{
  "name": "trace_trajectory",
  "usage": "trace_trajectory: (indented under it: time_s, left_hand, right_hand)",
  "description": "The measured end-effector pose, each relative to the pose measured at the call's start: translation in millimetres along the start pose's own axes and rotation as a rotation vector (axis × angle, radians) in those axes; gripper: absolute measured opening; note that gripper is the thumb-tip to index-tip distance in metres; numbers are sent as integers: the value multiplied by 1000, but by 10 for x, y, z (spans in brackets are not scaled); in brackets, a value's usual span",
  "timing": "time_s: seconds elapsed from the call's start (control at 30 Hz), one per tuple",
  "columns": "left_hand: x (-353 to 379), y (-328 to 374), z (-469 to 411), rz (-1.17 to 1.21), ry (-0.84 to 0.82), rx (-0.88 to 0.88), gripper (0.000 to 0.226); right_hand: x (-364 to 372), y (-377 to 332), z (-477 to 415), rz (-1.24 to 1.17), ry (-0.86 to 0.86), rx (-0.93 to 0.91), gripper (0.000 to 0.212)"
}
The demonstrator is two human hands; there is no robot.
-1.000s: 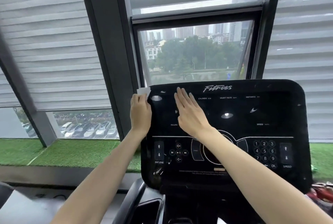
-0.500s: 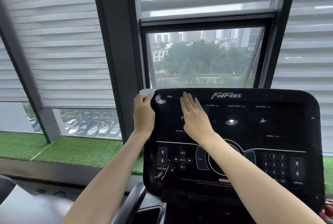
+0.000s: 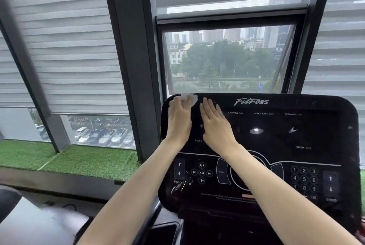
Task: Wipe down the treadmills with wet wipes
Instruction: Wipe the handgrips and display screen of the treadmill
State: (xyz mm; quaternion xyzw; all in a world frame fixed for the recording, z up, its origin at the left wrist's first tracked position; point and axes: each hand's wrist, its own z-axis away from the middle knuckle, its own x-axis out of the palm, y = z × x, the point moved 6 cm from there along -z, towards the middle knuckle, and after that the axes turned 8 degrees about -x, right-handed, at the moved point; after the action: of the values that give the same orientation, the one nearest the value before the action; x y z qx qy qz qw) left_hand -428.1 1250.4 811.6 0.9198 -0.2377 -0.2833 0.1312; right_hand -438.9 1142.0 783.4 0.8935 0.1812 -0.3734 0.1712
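Since a second ago our left hand (image 3: 180, 120) has come off the outer left edge of the treadmill console (image 3: 316, 132) and onto its face, bringing the wet wipe (image 3: 189, 98) to the top-left corner.

At the far left, the strip of artificial grass (image 3: 59, 160) on the sill and the grey blinds (image 3: 65, 47) sit well apart from the work. Next comes the left hand, its fingers laid fairly straight over the crumpled wipe and pressing it against the glossy black panel. The white wad pokes out past our fingertips at the console's upper rim. We see no pinch, so we read it as a flat press rather than a grip.

Just beside it, our right hand (image 3: 216, 124) lies palm down on the dark display, fingers extended and together, holding nothing. It has hardly shifted and seems to steady the panel. Further right, the readout labels, the number keypad (image 3: 304, 179) and the speed arrows have no wipe near them.

We judge the edge pass finished and the face only begun. The sweep should now travel rightward, and the right hand will have to lift out of its path. Light pressure over the buttons would be wise.
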Motion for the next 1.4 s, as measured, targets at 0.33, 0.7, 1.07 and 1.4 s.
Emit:
trace_trajectory:
  time_s: [0.33,0.7,1.07,1.4]
  left_hand:
    - [203,-110,157,-101,-75,196,76]
    - [-9,-283,143,-129,-85,65,74]
    - [38,-182,141,-128,-96,102,72]
    - [197,200,50,-49,-94,89,85]
  right_hand:
    - [-68,-8,3,-44,2,1,81]
    - [-81,-13,5,-60,-19,-16,73]
    - [-123,-17,20,-90,-36,-35,77]
    - [-352,372,236,-77,73,197,82]
